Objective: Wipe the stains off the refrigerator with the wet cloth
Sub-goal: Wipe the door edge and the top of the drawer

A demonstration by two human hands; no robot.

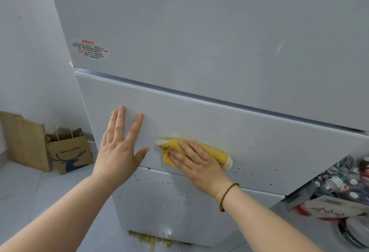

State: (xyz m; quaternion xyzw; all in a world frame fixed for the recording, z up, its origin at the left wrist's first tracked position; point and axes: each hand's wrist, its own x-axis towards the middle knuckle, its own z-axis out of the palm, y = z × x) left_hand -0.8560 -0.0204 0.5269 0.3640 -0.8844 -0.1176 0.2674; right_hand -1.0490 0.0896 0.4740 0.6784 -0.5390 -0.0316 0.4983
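A white refrigerator (209, 41) fills the view, with a middle drawer front (259, 143) and a lower door (159, 207). Small brown stains (157, 184) speckle the lower door and the drawer's lower right part. My right hand (199, 163) presses a folded yellow cloth (211, 150) flat against the middle drawer, fingers straight over it. My left hand (119, 143) rests flat on the same drawer to the left of the cloth, fingers spread, holding nothing. A faint yellowish smear shows just above the cloth.
Two brown paper bags (69, 149) lean against the wall on the floor at the left. A cardboard box of cans and bottles (339, 189) sits at the right of the refrigerator. A yellow-brown spill (149, 240) lies on the floor tiles at the fridge's base.
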